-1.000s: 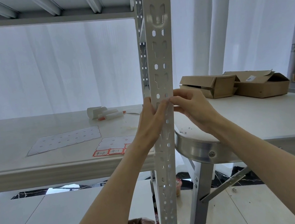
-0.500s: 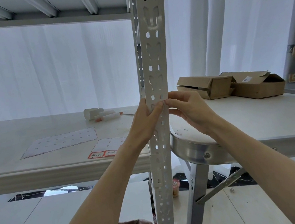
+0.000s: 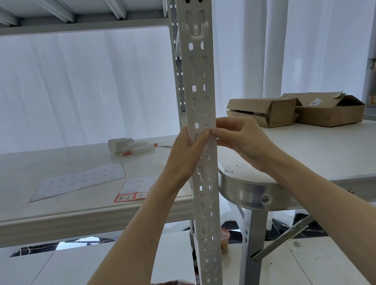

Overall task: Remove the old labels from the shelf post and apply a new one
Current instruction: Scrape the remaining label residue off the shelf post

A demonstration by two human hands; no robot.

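Both hands stay put on the post (image 3: 199,70), just above the shelf (image 3: 73,218) edge. The left hand (image 3: 184,152) curls round its left edge and the right hand (image 3: 241,140) pinches its right edge, fingertips touching. Behind lies a label sheet (image 3: 138,188); open tabletop runs right to the boxes (image 3: 296,110).

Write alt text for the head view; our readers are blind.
Two hands meet on a perforated shelf post: the left hand grips it, the right hand pinches its front edge. Label sheets lie on the shelf behind; cardboard boxes sit on a table at right.
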